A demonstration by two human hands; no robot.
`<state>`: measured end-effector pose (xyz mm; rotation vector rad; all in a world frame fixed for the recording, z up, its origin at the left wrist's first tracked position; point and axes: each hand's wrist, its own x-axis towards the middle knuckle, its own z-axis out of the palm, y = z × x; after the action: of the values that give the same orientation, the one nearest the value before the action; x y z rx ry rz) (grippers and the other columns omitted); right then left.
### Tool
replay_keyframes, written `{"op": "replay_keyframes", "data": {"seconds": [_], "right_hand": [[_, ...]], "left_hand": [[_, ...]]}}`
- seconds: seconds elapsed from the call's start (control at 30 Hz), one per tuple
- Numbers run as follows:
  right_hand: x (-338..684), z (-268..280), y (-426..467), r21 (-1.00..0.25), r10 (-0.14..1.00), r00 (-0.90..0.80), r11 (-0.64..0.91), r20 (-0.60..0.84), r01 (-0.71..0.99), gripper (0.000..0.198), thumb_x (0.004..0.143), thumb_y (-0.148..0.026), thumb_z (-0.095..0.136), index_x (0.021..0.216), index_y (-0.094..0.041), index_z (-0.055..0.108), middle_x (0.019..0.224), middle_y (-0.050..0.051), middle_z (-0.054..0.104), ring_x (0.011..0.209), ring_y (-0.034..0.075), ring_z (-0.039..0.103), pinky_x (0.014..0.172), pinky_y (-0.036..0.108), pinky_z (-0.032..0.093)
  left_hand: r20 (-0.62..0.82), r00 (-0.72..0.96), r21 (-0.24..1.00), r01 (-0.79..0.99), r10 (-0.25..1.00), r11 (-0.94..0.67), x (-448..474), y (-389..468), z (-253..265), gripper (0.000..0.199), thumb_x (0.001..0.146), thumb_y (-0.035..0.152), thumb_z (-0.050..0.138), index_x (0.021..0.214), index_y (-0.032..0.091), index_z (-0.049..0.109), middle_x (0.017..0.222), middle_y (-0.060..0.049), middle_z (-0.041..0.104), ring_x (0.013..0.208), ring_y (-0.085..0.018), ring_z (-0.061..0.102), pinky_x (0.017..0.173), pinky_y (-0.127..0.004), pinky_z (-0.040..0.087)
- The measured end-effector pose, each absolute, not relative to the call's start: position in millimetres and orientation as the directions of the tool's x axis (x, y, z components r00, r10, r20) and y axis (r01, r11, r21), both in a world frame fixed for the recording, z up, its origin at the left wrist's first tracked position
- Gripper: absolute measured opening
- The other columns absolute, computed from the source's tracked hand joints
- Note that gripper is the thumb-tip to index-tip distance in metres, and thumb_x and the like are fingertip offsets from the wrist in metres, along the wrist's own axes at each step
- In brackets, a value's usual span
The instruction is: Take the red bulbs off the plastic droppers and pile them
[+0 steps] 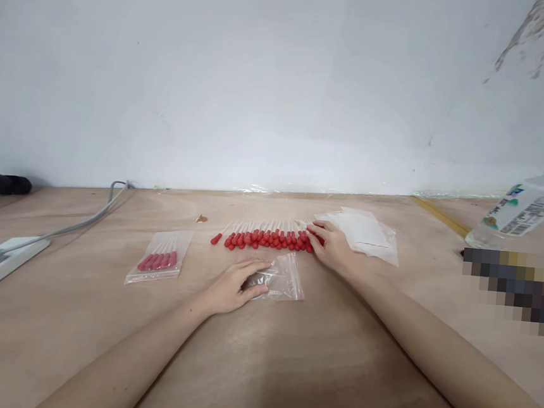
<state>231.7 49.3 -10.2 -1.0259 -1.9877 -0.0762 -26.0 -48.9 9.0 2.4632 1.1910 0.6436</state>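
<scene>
A row of droppers (269, 237) with red bulbs and thin clear stems lies on the table, bulbs toward me. At its right end, my right hand (332, 244) has its fingers and thumb closed around red bulbs; how many is hidden. My left hand (236, 285) rests on the left part of a clear zip bag (284, 278), thumb and fingers apart, in front of the row. One dropper bulb (216, 239) lies slightly apart at the row's left end. Farther left, another zip bag (160, 258) lies flat with several red-bulbed droppers inside.
Behind my right hand is a stack of flat zip bags (362, 230). A plastic bottle (523, 210) stands tilted in view at the right, near a yellow strip (440, 215) and a pixelated patch. A power strip (4, 266) with a grey cable (84, 220) lies left; a wall rises behind.
</scene>
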Motion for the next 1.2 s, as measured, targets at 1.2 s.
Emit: {"op": "replay_keyframes", "data": {"seconds": [1.2], "right_hand": [[223.3,3.5,-39.5,-0.342,0.481,-0.799,0.865,0.360,0.367,0.050,0.078,-0.046,0.055,0.121,-0.022,0.052,0.126,0.011,0.051,0.116,0.025,0.046,0.100,0.045,0.031]], "left_hand": [[0.118,0.640,0.324,0.698,0.759,-0.639,-33.9,-48.6,8.4,0.053,0.086,0.047,0.040,0.134,0.026,0.031,0.142,-0.007,0.029,0.132,-0.021,0.023,0.109,-0.047,0.013]]}}
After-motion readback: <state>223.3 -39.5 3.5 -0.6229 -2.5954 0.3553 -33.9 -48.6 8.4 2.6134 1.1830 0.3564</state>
